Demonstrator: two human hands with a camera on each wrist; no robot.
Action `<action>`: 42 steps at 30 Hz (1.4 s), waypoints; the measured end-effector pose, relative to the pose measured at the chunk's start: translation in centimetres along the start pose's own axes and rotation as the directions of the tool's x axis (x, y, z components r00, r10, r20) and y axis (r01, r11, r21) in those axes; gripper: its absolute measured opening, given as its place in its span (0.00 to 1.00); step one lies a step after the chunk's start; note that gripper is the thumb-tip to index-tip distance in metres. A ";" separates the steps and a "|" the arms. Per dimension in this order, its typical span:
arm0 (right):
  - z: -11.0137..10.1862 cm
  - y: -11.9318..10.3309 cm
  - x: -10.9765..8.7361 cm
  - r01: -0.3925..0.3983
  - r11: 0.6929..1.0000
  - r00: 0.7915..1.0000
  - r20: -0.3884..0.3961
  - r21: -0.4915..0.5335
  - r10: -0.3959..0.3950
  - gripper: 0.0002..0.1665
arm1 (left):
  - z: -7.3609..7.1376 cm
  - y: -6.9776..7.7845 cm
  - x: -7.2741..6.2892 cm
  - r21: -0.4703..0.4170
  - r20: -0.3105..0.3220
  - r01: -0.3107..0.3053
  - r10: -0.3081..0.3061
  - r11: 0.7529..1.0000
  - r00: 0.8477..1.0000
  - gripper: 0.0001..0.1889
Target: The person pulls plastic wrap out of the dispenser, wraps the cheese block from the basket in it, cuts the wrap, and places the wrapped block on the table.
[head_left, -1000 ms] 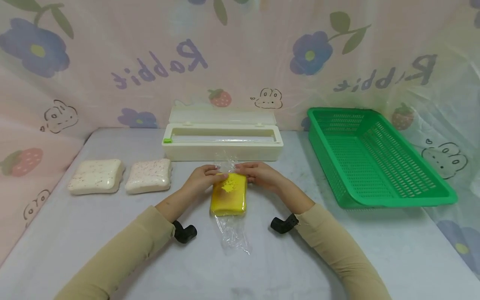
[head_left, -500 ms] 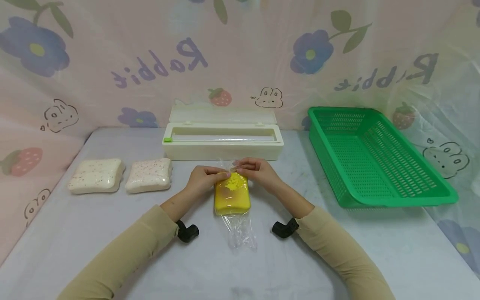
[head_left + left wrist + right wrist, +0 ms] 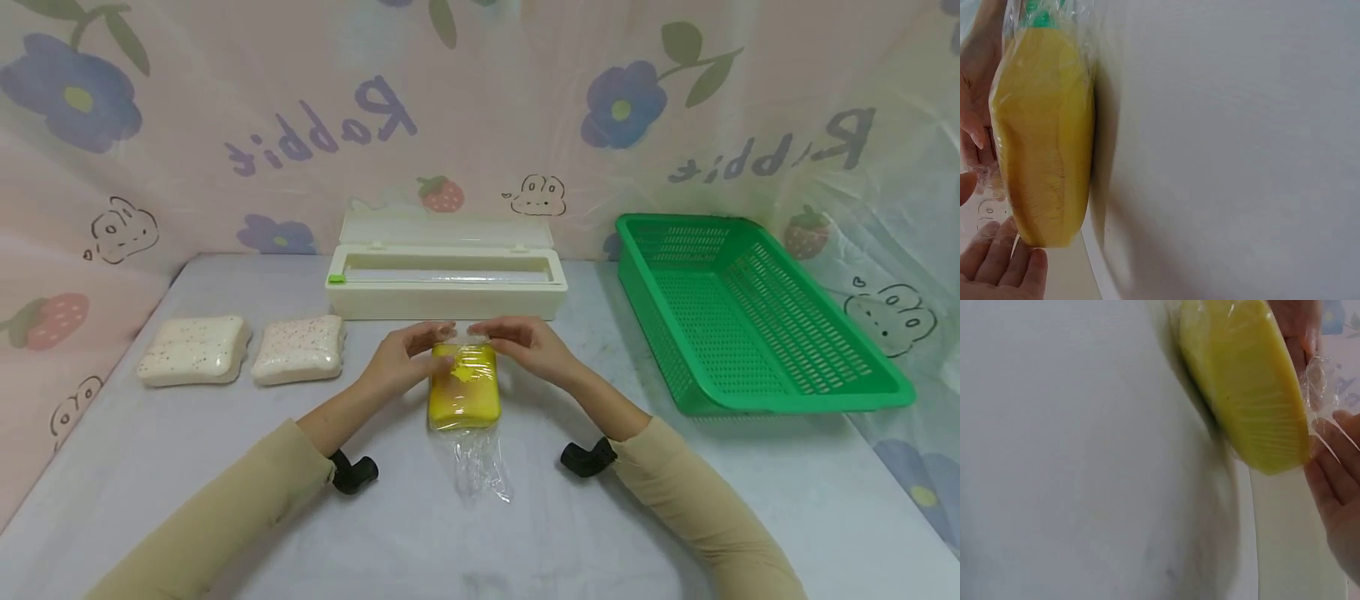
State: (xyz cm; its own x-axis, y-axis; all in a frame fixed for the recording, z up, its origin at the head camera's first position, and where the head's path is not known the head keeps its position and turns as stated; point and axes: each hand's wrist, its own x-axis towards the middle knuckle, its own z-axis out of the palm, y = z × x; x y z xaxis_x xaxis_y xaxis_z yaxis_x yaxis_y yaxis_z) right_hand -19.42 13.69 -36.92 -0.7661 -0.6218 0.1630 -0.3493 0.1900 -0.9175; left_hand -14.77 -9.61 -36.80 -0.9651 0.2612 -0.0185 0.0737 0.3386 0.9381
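A yellow, rounded block wrapped in clear cling film lies in the middle of the table, film trailing from its near end. My left hand is at its far left corner, thumb over the top face, fingers extended behind the far end. In the left wrist view its fingers lie loosely by the block's end. My right hand is at the far right corner, fingertips touching the loose film. In the right wrist view its fingers are nearly straight, with crumpled film beside them.
Behind the block stands a white cling film dispenser with its lid raised. Two speckled, pale wrapped blocks lie at left. A green perforated basket stands at right. A patterned curtain hangs behind the table.
The block shifted slightly right, then stayed. The fingers that were together at its far end have spread apart, and both wrists have moved outward. The film there now lies lower against the block.
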 end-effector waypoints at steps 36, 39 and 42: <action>0.3 -1.1 -4.3 0.389 0.776 0.908 0.349 -0.497 -0.231 0.32 | -0.9 0.9 -4.8 0.585 0.471 -0.527 0.271 0.616 0.839 0.29; 0.4 -0.9 -4.5 0.396 0.759 0.891 0.416 -0.517 -0.182 0.37 | -0.4 0.5 -4.8 0.584 0.486 -0.525 0.252 0.619 0.837 0.35; 0.4 -0.7 -4.3 0.384 0.743 0.894 0.423 -0.549 -0.150 0.42 | 0.0 0.3 -4.5 0.594 0.448 -0.490 0.244 0.638 0.860 0.40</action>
State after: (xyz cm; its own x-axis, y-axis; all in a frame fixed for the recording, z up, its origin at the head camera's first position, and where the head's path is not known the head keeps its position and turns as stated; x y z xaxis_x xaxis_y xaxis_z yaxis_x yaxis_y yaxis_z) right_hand -15.63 15.93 -37.18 -0.4042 -0.9054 0.1300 -0.8497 0.3190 -0.4199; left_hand -10.40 -10.66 -36.40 -0.6993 0.7125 0.0575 0.6695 0.6246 0.4020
